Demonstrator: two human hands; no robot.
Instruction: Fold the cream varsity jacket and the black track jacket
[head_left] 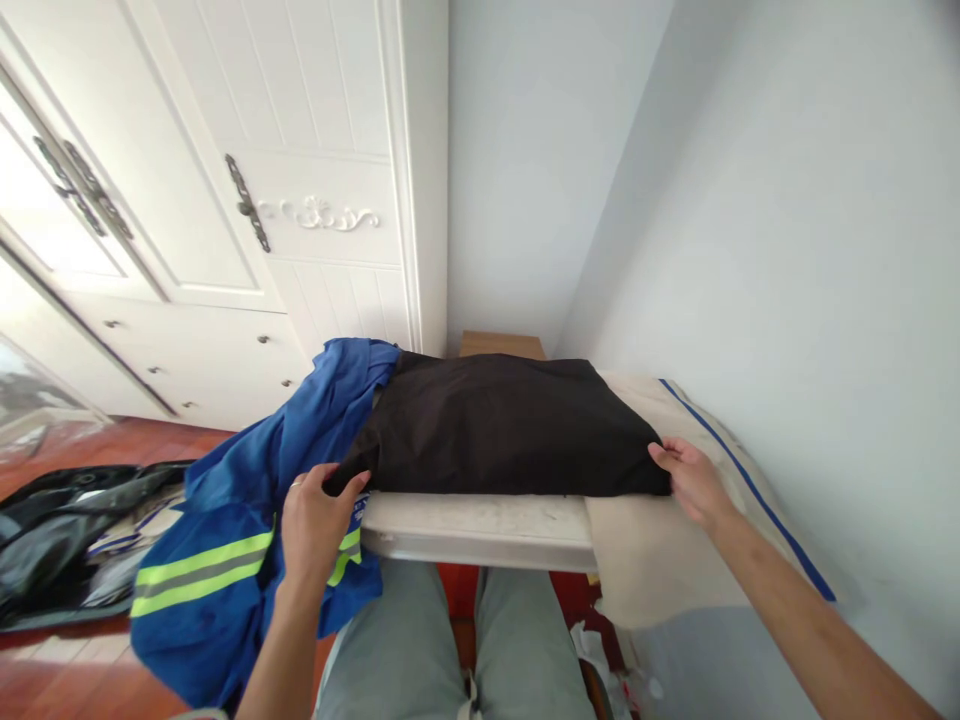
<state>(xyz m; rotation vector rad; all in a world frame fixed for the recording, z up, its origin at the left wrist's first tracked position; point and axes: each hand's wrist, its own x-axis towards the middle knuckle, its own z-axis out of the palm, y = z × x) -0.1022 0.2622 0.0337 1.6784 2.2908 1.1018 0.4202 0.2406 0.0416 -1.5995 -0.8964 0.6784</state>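
A black cloth (510, 425), which looks like a folded garment, lies stretched out flat across a narrow white table. My left hand (319, 515) pinches its near left corner between thumb and fingers; a ring shows on one finger. At the near right corner, my right hand (690, 480) grips the cloth's edge. Beside and partly under the left hand, a blue work garment (292, 430) with yellow-green and grey reflective stripes hangs over the table's left end. Under the black cloth's right side, a beige cloth (645, 560) with a blue stripe drapes over the other end.
The white table's (480, 520) front edge runs just above my knees. A cardboard box (502, 345) stands behind it. White cabinets (315, 130) rise at the back left, and a pale wall (810, 250) closes the right. An open black bag (75, 540) of clothes lies on the red floor.
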